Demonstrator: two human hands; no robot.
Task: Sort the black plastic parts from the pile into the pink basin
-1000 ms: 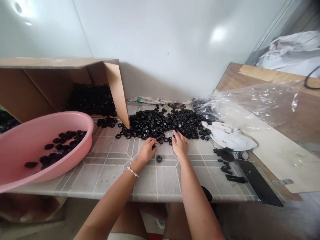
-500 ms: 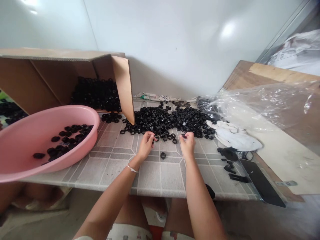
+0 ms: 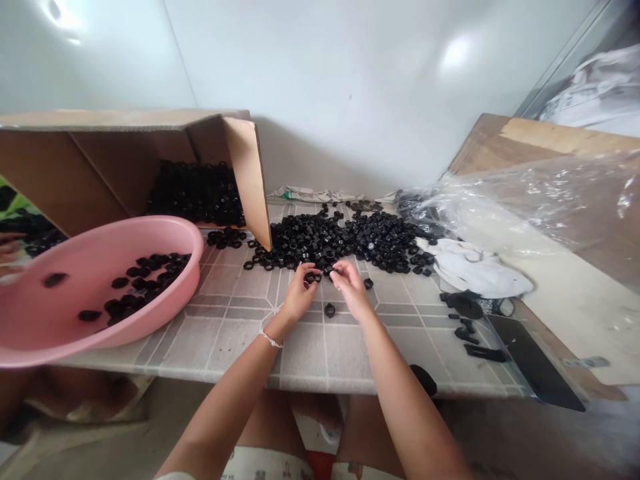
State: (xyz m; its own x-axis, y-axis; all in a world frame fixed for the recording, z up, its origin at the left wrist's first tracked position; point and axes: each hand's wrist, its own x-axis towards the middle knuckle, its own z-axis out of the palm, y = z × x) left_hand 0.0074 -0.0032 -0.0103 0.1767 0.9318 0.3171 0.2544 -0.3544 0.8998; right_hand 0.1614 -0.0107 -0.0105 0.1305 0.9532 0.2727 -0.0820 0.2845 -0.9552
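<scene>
My left hand [image 3: 299, 299] is closed with its fingertips round a black ring [image 3: 311, 277]. Close beside it, my right hand [image 3: 351, 289] pinches a small black part [image 3: 329, 270], partly covered by the fingers. Behind both hands lies a heap of black rings [image 3: 305, 235]. It runs into a heap of smaller black parts [image 3: 386, 239] on the right. One loose black ring [image 3: 329, 310] rests on the tablecloth between my forearms, and another black ring [image 3: 369, 283] lies just right of my right hand.
A pink basin [image 3: 187, 293] with black pieces stands on the left, before a cardboard box [image 3: 247, 173] of black rings. At right are a white cloth [image 3: 473, 267], clear plastic [image 3: 545, 200] and a dark phone-like slab [image 3: 535, 363]. Another person's hand [image 3: 9, 257] shows at the left edge.
My right hand has moved left, close to my left hand, and holds a small black part. A blurred black piece has appeared at the basin's left side. The view has shifted slightly.
</scene>
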